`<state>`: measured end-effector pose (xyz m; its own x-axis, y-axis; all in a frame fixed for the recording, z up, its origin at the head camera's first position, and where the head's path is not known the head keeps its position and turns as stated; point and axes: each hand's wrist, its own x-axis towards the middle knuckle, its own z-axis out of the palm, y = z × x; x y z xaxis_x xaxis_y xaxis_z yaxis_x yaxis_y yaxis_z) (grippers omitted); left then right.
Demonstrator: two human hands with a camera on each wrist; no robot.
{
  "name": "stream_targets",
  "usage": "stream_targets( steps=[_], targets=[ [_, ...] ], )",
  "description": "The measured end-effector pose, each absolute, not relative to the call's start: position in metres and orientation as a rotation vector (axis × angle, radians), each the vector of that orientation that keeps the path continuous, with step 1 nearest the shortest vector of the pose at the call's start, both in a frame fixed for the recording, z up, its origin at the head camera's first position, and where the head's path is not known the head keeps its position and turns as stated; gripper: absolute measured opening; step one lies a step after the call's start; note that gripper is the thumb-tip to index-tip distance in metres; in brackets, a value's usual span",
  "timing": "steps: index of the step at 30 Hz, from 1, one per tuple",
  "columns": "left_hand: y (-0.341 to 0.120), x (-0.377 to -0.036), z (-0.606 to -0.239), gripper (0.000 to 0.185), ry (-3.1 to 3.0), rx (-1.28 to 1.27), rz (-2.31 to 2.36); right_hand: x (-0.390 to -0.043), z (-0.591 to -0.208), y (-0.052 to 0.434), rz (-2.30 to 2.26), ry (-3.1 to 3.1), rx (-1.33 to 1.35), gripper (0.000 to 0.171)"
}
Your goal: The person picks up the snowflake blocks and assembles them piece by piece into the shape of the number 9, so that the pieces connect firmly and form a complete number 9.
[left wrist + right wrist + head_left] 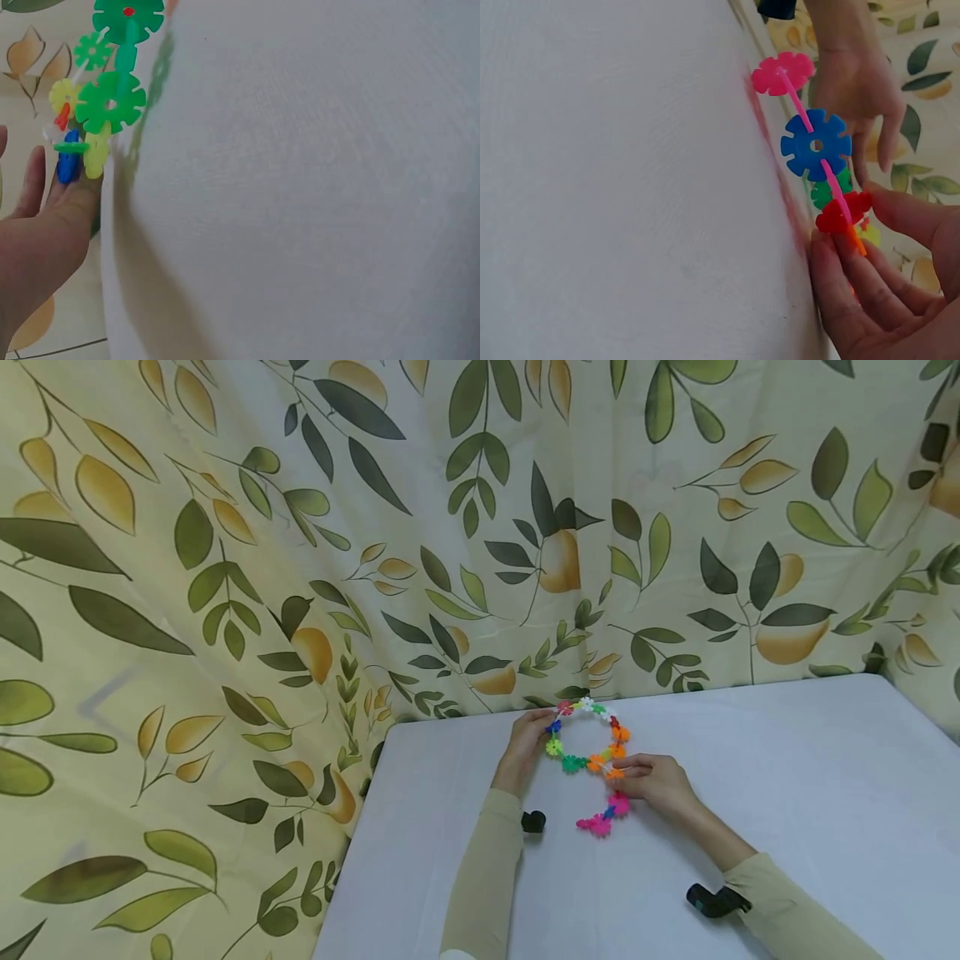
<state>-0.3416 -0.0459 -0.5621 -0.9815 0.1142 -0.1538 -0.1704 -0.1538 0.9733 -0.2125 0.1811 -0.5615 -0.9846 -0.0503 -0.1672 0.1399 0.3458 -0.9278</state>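
A chain of colorful interlocking plastic snowflake discs [572,764] forms a ring with a short tail curling toward the near side. My left hand [519,753] is at the ring's left side, its thumb and a finger pinching around a blue disc [68,166]; the other fingers are spread apart. Green discs [124,112] run upward from there in the left wrist view. Where the tail meets the ring, my right hand [660,783] pinches a red disc [832,220] and an orange one between thumb and fingers. The tail's blue disc [795,146] and pink disc [769,79] extend beyond the fingertips.
A white cloth covers the table [810,760], whose back edge lies just beyond the ring. Behind it hangs a leaf-patterned curtain [420,527], also along the left side. Black wrist cameras [716,902] are worn at both sleeves.
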Motion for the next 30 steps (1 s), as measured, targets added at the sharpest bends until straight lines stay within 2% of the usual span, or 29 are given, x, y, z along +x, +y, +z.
stream_targets(
  steps=[17, 25, 30],
  targets=[
    [-0.049, -0.343, -0.566, 0.031, 2.008, -0.090, 2.156, -0.217, -0.564, 0.178, -1.601, 2.545, 0.033, 0.048],
    [-0.055, -0.336, -0.564, 0.039, 2.201, -0.071, 2.009, -0.215, -0.559, 0.187, -1.590, 2.543, 0.009, 0.049],
    [-0.064, -0.322, -0.555, 0.045, 2.416, -0.046, 1.862, -0.213, -0.555, 0.196, -1.505, 2.746, -0.035, 0.049]
  ],
)
